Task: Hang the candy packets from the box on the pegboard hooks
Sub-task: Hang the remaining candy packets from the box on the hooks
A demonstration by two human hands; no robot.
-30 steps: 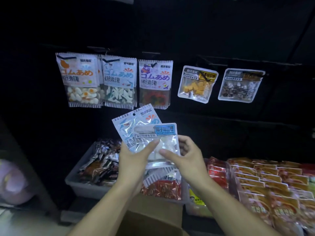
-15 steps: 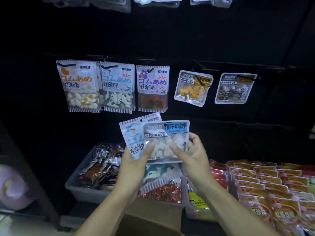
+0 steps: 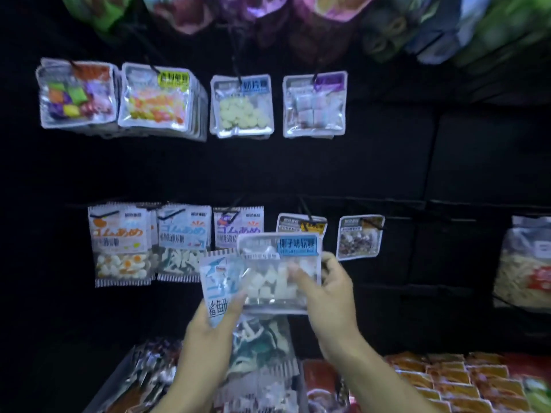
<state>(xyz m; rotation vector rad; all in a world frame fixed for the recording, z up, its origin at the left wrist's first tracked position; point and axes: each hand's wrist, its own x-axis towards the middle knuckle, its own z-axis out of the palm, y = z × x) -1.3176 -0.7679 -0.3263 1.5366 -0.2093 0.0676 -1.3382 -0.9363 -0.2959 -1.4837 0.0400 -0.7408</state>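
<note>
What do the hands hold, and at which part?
Left hand pinches the shark packet's lower edge; right hand grips the blue-label packet's right side.

- Top-row bags (image 3: pixel 387 31) are blurring and running off the upper edge.
- The front packet (image 3: pixel 278 269) is hiding the shark packet's (image 3: pixel 219 281) right side.
- Noodle bag (image 3: pixel 527 263) is getting cut off at right.
</note>
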